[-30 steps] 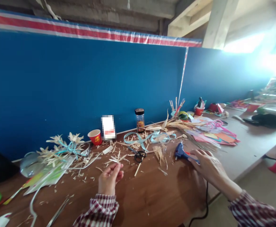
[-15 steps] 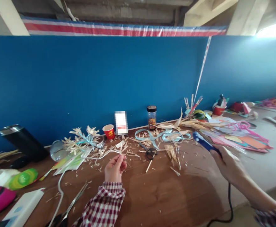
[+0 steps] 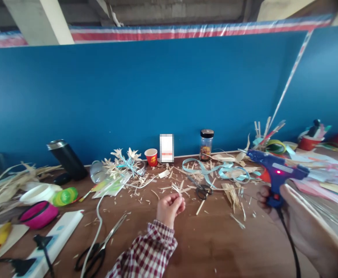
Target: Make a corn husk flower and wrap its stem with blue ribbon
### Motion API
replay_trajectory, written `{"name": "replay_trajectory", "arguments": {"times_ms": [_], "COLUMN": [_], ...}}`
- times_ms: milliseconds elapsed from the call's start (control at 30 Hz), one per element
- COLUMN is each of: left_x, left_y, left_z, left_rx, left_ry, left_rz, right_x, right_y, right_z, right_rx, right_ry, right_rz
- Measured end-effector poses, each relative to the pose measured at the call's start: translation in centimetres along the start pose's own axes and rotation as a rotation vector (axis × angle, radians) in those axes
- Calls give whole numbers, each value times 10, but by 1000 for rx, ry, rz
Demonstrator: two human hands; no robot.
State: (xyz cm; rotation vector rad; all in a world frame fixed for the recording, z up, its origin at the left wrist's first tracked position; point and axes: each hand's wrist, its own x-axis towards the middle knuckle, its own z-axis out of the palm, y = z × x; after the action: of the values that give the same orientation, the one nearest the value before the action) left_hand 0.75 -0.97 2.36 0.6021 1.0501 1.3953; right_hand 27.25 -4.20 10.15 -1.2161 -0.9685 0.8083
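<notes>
Pinched between the fingertips of my left hand point(image 3: 170, 209) is a small pale husk flower point(image 3: 179, 188), its thin petals fanned upward. My right hand point(image 3: 299, 227) grips a blue hot glue gun point(image 3: 281, 173) by its handle. The gun is held above the table at the right, nozzle to the left, with a red light lit on its side and a black cord hanging down. Some distance separates the nozzle from the flower. Just beyond my left hand lie small black scissors point(image 3: 203, 192) among husk scraps. A bunch of finished husk flowers point(image 3: 126, 162) tied with light blue ribbon lies further left.
Light blue ribbon point(image 3: 229, 173) lies tangled near a lidded jar point(image 3: 206, 144) and a red paper cup point(image 3: 151, 157). Larger scissors point(image 3: 99, 251), a white power strip point(image 3: 60, 235) and a black flask point(image 3: 68, 160) occupy the left. A blue partition point(image 3: 157, 88) rises behind the table.
My view has turned to the left. The right hand has lifted the glue gun and turned it so its side and red light show. My left hand still pinches the husk flower.
</notes>
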Motion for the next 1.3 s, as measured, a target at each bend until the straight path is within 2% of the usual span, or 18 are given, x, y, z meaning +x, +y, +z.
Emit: {"name": "replay_trajectory", "arguments": {"times_ms": [100, 233, 333, 433, 667, 800, 933, 1067, 1300], "left_x": [-6, -9, -5, 0, 1, 1, 2, 3, 3], "left_y": [-3, -6, -6, -5, -7, -6, -5, -6, -8], "left_z": [4, 5, 3, 1, -2, -1, -1, -2, -2], "left_rx": [129, 180, 139, 97, 46, 2, 9, 64, 77], "left_ry": [-31, -63, -18, 30, 28, 1, 23, 47, 1], "left_rz": [-8, 21, -11, -38, -58, -49, -46, -65, -74], "right_x": [-8, -20, -28, -38, -60, -65, -64, -61, -56], "right_y": [2, 13, 22, 30, 32, 36, 40, 45, 50], "right_z": [8, 21, 30, 38, 60, 62, 62, 64, 64], "right_rx": [90, 100, 80, -30, -175, -232, -269, -232, -248], "right_ry": [-178, -385, -429, -486, -740, -725, -678, -699, -701], "right_rz": [145, 114, 130, 149, 168, 135, 135, 93, 45]}}
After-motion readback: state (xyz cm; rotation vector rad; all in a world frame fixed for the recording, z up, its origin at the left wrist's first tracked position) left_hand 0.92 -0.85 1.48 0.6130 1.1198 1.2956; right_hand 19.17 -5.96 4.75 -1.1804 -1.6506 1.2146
